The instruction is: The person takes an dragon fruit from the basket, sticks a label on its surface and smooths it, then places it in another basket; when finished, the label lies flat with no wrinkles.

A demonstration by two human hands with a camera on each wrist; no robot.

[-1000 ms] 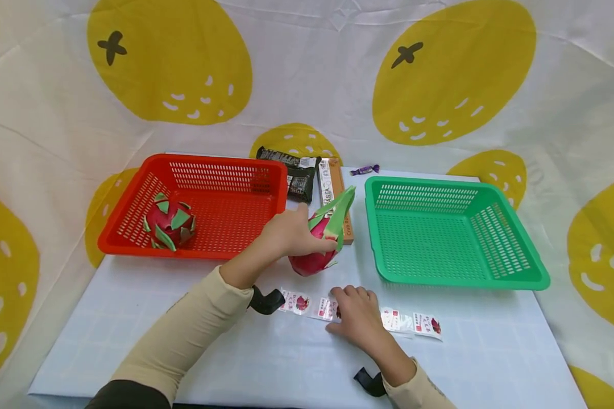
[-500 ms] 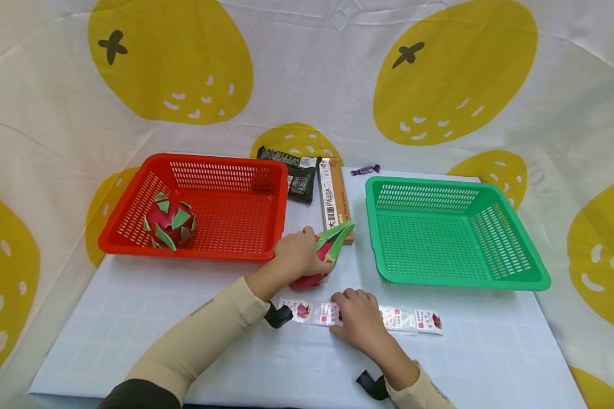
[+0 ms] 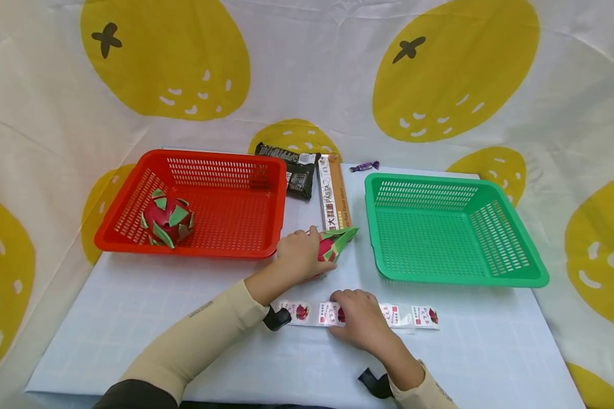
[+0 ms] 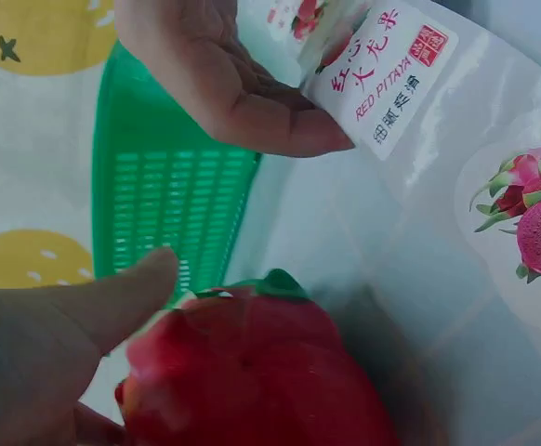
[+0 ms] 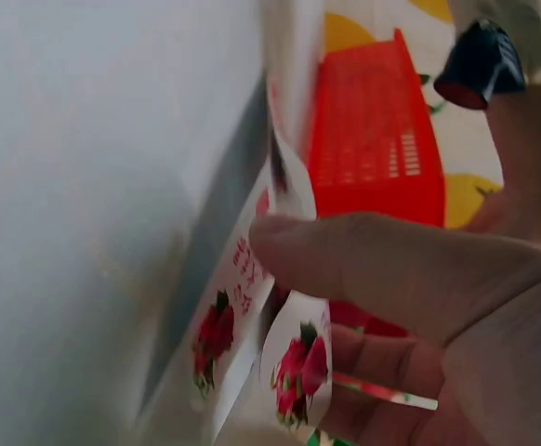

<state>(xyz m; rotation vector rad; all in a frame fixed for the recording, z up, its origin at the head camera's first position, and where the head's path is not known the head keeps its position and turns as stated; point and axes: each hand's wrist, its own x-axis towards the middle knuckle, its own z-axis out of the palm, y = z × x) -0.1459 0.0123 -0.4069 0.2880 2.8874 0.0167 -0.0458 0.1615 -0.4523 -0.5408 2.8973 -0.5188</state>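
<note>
My left hand [image 3: 298, 257] grips a dragon fruit [image 3: 328, 247] close over the table, between the two baskets. In the left wrist view, the red body of this fruit [image 4: 252, 381] fills the bottom, with my thumb [image 4: 136, 293] along its side. My right hand [image 3: 360, 321] pinches a strip of dragon fruit labels [image 3: 300, 312] that lies across the table in front of the fruit. The right wrist view has the right thumb [image 5: 326, 251] over the strip, whose label backing [image 5: 294, 372] bends up near the fingers. A second dragon fruit [image 3: 167, 220] sits in the red basket.
The red basket [image 3: 225, 254] stands on the left and a green basket [image 3: 460, 281] on the right. Behind, between them, are a black packet [image 3: 301, 179], a pasta box [image 3: 332, 190] and a purple wrapped candy [image 3: 365, 166]. A printed cloth [image 3: 307, 68] hangs at the back.
My left hand has lowered the dragon fruit toward the table, and its leafy tip has tilted over to the right. The right hand stays at the label strip.
</note>
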